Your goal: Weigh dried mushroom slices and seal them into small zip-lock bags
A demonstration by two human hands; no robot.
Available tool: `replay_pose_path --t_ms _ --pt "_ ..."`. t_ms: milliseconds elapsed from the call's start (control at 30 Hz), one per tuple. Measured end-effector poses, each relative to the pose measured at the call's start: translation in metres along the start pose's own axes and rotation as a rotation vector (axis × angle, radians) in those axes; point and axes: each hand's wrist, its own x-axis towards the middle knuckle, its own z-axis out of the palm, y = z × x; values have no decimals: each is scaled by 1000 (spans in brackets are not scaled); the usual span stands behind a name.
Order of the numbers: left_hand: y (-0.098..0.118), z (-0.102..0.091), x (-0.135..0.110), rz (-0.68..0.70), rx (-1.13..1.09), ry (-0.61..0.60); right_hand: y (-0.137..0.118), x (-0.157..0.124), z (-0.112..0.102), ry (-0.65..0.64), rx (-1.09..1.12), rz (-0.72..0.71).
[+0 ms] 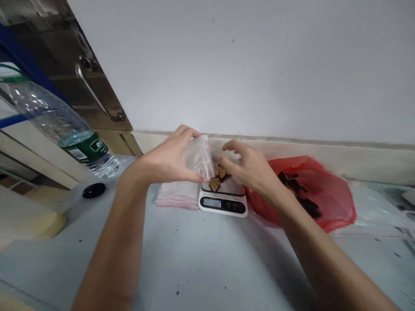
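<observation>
My left hand (168,160) pinches a small clear zip bag (199,156) and holds it up just above a small white digital scale (223,202). Several brown pieces (218,177) lie on the scale's platform at the bag's mouth. My right hand (249,167) hovers over the platform with fingers curled down toward the brown pieces; whether it grips one is hidden. The scale's display is lit.
A stack of clear zip bags (177,195) lies left of the scale. A red plastic bag (311,192) holding dark pieces sits to the right. A clear water bottle (61,125) and a black cap (94,190) are at the left, before a door with a metal handle (94,93).
</observation>
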Motion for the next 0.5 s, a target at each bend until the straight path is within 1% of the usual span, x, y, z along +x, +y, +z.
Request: replay_pose_path --t_ms 67,133,200,267,367,500 --pt "-3 1 1 -56 22 -46 6 -2 5 -157 -239 -82" --pt "-9 9 6 -142 34 -164 10 -3 10 -296 -336 -136" --pt "-14 21 13 -182 58 -294 12 -3 13 -366 -378 -143" --pt "-19 31 19 -176 79 -353 11 -2 12 -394 -410 -110" --pt "-22 39 23 -152 71 -375 9 -1 6 -412 -407 -63" --pt "-21 44 24 -133 49 -372 8 0 1 -415 -254 -42"
